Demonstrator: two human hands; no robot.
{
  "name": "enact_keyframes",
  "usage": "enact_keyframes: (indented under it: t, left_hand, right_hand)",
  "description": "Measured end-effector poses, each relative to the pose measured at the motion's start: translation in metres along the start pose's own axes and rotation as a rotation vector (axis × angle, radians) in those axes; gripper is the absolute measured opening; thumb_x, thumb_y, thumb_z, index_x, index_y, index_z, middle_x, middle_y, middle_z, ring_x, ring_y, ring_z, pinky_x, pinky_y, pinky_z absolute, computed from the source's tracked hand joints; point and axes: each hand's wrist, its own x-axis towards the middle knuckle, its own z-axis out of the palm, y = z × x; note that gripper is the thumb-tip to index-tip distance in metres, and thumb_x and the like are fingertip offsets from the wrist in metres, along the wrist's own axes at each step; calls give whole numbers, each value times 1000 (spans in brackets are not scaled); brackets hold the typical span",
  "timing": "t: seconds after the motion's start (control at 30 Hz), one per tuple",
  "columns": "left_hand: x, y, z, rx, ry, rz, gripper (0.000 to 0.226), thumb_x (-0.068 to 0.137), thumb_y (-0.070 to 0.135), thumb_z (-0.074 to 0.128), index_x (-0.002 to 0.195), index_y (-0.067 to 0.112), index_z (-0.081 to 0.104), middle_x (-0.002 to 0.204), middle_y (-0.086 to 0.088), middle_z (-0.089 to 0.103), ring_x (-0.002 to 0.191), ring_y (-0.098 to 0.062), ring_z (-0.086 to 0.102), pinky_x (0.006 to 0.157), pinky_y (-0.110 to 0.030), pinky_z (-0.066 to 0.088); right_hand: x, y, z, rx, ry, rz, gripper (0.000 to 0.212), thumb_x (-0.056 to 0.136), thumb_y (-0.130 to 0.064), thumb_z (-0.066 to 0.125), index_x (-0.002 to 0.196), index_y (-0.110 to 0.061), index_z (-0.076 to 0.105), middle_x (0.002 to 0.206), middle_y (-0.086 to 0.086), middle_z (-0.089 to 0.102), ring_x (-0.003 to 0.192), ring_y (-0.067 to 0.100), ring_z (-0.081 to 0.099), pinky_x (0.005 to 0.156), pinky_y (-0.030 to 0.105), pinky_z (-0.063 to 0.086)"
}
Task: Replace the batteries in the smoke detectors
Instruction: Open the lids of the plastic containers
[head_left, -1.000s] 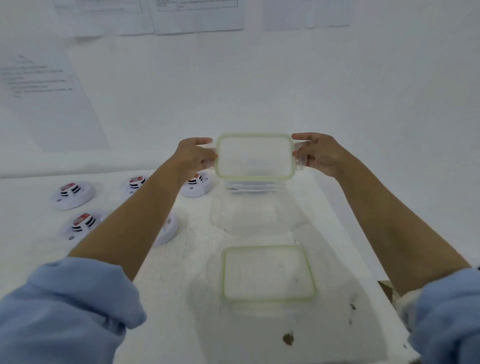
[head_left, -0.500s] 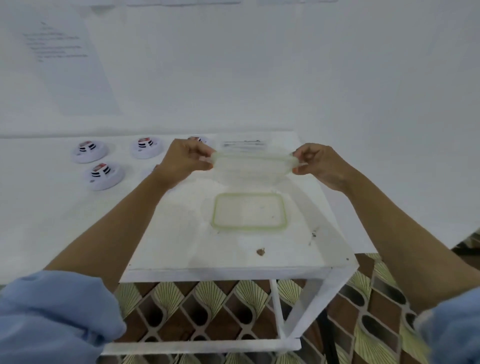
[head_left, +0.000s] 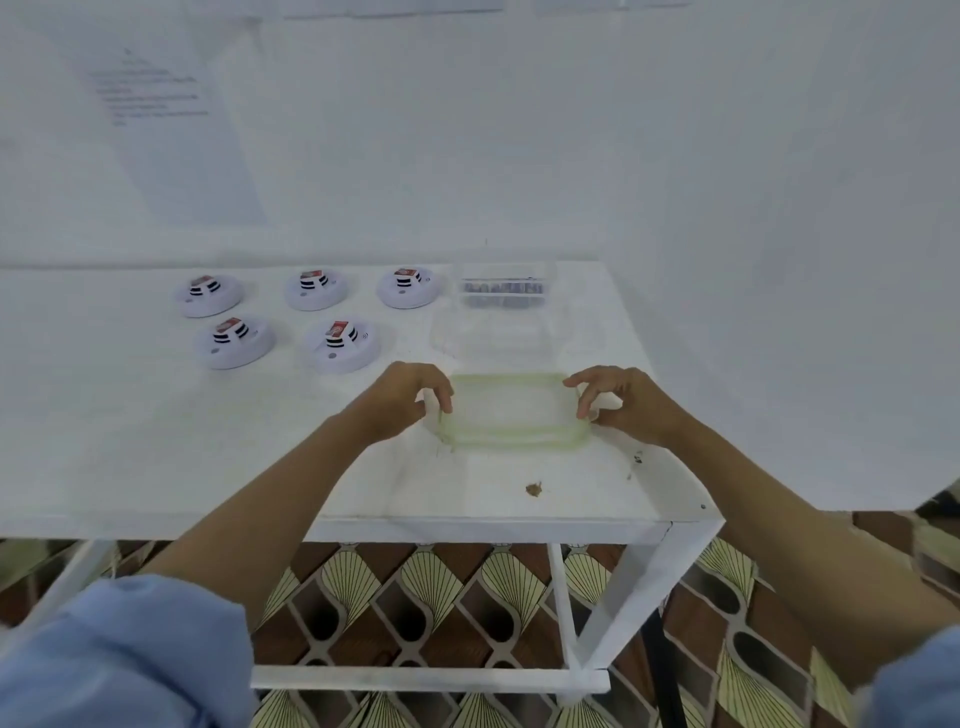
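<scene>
Both hands sit at the middle of the frame, one at each short end of a green-rimmed lid lying low on the white surface. The left hand has its grip closed on the lid's left rim, fingers curled down over the edge. The right hand pinches the right rim between thumb and forefinger. A second green rim shows just beneath the lid.

The five smoke detectors lie in two rows to the upper left of the left hand, apart from both grips and untouched. Beyond the lid stands an empty clear container. Behind that is another clear box holding a row of dark items too blurred to name.
</scene>
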Motion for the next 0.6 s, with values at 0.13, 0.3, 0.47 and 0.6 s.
enact_keyframes:
  t: [0.13, 0.3, 0.47, 0.6]
  left_hand:
    - [1, -5, 2, 34, -26, -146, 53, 69, -23, 36, 95, 9, 70, 119, -8, 57, 109, -16, 50, 93, -16, 29]
    - [8, 12, -5, -198, -101, -446, 36, 87, 23, 63, 122, 22, 55, 111, -4, 48, 101, -15, 47, 77, -25, 47]
    - [16, 18, 0, -347, -254, -589, 56, 76, 5, 74, 126, 16, 51, 114, -8, 40, 80, -17, 56, 66, -22, 57]
    - [20, 16, 2, -395, -257, -611, 59, 75, 0, 73, 128, 14, 51, 122, -9, 37, 84, -15, 56, 59, -16, 56]
  right_hand:
    - [2, -9, -1, -18, -31, 80, 59, 69, 25, 38, 90, -20, 70, 135, -5, 46, 127, 8, 38, 106, 26, 24]
    - [12, -22, -8, 90, -84, 324, 32, 85, -9, 61, 110, -29, 63, 121, -7, 44, 116, 13, 40, 94, 26, 31]
    - [14, -19, -9, -8, -159, 433, 46, 76, -30, 73, 119, -31, 56, 118, -5, 44, 112, 12, 39, 88, 25, 33]
    - [17, -21, -8, 48, -155, 448, 51, 74, -18, 76, 121, -22, 58, 115, 2, 46, 105, 15, 46, 69, 17, 44]
